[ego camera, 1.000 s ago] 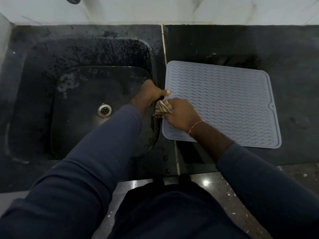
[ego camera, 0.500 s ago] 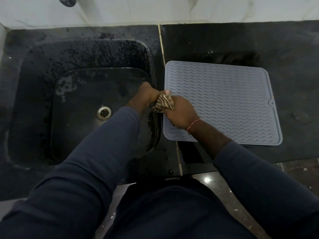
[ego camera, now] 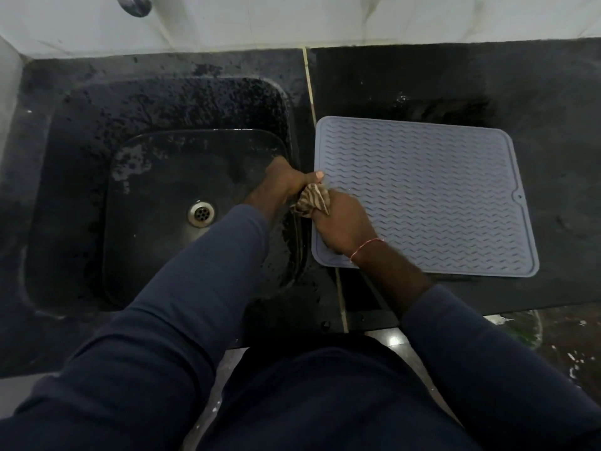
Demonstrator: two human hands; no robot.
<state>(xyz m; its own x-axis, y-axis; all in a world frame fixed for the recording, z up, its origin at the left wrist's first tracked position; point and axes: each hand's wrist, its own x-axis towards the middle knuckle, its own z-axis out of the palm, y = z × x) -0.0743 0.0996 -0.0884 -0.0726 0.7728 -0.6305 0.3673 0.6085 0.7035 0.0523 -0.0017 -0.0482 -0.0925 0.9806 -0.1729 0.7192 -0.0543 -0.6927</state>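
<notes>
A small brown striped cloth [ego camera: 311, 199] is bunched up between my two hands, above the right rim of the sink. My left hand [ego camera: 284, 182] grips its upper end, thumb pointing right over the rim. Lower down, my right hand [ego camera: 343, 222] grips the other end, its wrist lying over the left edge of the grey ribbed drying mat [ego camera: 439, 190]. Most of the cloth is hidden inside my fists.
The black stone sink [ego camera: 81, 157] is wet, with a metal drain [ego camera: 201, 214] in its floor. A tap end [ego camera: 131, 3] shows at the top left. The mat lies on the black counter [ego camera: 553, 109] right of the sink. White tiled wall behind.
Both hands have stayed at the sink's right rim, with the cloth more bunched between them than a second ago. The view has shifted slightly.
</notes>
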